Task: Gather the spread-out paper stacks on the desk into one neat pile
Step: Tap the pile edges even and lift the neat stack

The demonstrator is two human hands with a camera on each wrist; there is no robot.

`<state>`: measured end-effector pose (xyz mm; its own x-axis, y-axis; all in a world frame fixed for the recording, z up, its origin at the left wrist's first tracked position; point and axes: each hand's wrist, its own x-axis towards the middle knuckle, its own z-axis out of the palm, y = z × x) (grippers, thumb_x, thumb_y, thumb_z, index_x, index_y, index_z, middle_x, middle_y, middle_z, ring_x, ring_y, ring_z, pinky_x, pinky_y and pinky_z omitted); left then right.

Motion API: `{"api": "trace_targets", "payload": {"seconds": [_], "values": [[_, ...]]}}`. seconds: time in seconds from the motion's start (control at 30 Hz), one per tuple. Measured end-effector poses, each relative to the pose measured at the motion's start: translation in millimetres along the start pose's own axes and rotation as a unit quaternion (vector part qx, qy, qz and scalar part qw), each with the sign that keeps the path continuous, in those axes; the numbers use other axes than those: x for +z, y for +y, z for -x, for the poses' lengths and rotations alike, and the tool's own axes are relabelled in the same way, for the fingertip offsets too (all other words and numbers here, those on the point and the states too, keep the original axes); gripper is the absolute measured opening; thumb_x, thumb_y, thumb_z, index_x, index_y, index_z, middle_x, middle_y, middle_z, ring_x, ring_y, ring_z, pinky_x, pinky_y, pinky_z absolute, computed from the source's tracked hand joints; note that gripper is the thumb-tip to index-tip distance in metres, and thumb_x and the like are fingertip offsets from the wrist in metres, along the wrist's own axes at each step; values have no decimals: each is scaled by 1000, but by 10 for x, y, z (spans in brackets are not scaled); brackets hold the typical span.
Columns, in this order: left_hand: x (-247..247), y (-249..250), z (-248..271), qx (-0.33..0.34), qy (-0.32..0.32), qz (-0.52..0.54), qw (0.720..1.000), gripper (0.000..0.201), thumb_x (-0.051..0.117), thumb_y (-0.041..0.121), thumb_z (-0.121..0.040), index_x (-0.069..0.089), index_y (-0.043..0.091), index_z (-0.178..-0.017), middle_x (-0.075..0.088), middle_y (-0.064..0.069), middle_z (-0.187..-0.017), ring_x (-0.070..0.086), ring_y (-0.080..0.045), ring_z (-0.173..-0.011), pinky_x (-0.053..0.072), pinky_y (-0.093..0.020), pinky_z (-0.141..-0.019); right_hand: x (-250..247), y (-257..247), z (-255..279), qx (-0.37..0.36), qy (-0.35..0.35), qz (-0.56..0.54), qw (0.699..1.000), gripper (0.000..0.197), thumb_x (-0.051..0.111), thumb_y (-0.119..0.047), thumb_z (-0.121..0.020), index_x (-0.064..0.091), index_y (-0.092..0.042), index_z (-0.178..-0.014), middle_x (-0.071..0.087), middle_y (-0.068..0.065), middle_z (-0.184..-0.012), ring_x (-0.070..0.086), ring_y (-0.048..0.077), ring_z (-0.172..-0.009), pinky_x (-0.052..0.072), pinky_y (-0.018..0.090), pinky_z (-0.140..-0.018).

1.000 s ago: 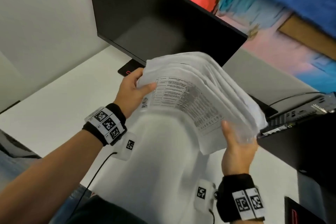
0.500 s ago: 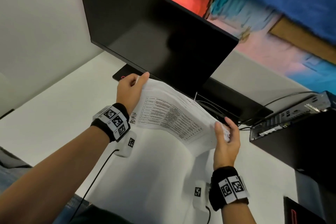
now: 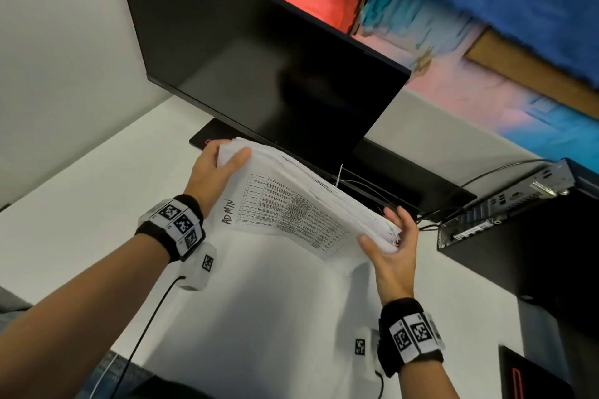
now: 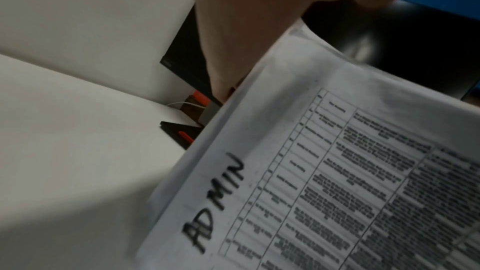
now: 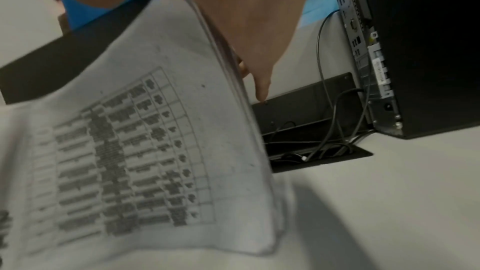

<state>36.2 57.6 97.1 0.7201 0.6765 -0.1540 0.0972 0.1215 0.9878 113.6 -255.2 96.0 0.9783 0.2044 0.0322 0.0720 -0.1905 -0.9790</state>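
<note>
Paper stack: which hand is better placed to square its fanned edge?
Right, probably: the right hand cups the fanned end of the paper stack, while the left hand grips the opposite corner.

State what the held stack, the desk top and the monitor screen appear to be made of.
White printed stack of sheets: thin matte paper; it curves along its length and its edges fan.
White desk top: smooth, low-sheen, probably laminate; core unseen.
Black monitor screen: semi-gloss glass or plastic, showing faint reflections.

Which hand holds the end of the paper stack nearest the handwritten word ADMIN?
The left hand: it grips the paper stack at the ADMIN end, while the right hand holds the opposite end.
</note>
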Motion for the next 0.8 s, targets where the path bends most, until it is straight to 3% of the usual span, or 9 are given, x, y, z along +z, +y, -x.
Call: {"api": "trace_targets", "payload": {"seconds": [0.1,0.23,0.33,0.43,0.53,0.63,0.7,0.77,0.8], "values": [[-74,-192,-8,-42,-29,-16,999,67,87,25,-73,54,20,-132,70,3,-117,68,-13,-103,57,-36,-86,-58,148,65,55,-23,52,997,104,89,0,-64,32,-31,-145,51,-21,-126,55,-14,-110,46,2,-83],[12,-256,-57,-80,-45,-23,996,68,88,5,-66,59,17,-126,73,-4,-116,69,-23,-107,57,-43,-88,13,261,23,119,13,33,992,75,77,8,-75,47,-15,-140,63,6,-125,61,22,-114,48,28,-95],[195,-218,-89,-83,-36,-8,996,53,81,-3,-70,66,10,-119,74,-6,-113,69,-23,-103,56,-36,-82,156,155,-127,129,41,-35,990,49,68,10,-78,63,-17,-118,70,-1,-111,65,15,-105,50,25,-86],[344,-192,-94,-84,5,23,996,47,71,-12,-73,67,4,-117,73,-9,-112,69,-25,-102,57,-34,-77,241,68,-242,128,63,-72,987,43,66,12,-78,66,-25,-100,69,-5,-100,65,20,-100,51,26,-85],[296,-104,-89,-39,45,53,997,45,64,-16,-72,66,4,-111,71,-14,-110,67,-27,-99,56,-36,-74,174,59,-270,125,88,-107,982,44,69,9,-79,65,-21,-111,70,4,-109,66,17,-100,53,24,-83],[172,-18,-84,26,3,71,997,38,56,-10,-71,61,13,-101,66,-10,-102,64,-20,-89,58,-32,-73,76,120,-256,100,74,-81,989,54,68,8,-81,56,-11,-131,67,13,-121,66,21,-106,52,17,-78],[171,25,-78,41,-27,82,995,26,52,3,-75,62,17,-94,67,-5,-99,65,-14,-83,56,-19,-67,58,163,-253,88,74,-63,991,57,67,10,-80,54,-12,-131,65,16,-124,63,29,-114,49,20,-84],[227,62,-68,38,-20,83,996,8,58,22,-87,63,15,-88,67,-2,-89,64,-12,-75,54,-20,-66,65,157,-240,82,74,-74,991,62,70,9,-79,51,-14,-133,63,15,-125,63,29,-115,50,18,-83],[266,61,-74,30,-5,68,997,20,60,32,-92,62,13,-88,65,-1,-82,63,-12,-70,53,-21,-64,73,132,-232,77,71,-84,991,65,74,5,-79,49,-17,-135,62,12,-125,63,25,-113,52,16,-81]]}}
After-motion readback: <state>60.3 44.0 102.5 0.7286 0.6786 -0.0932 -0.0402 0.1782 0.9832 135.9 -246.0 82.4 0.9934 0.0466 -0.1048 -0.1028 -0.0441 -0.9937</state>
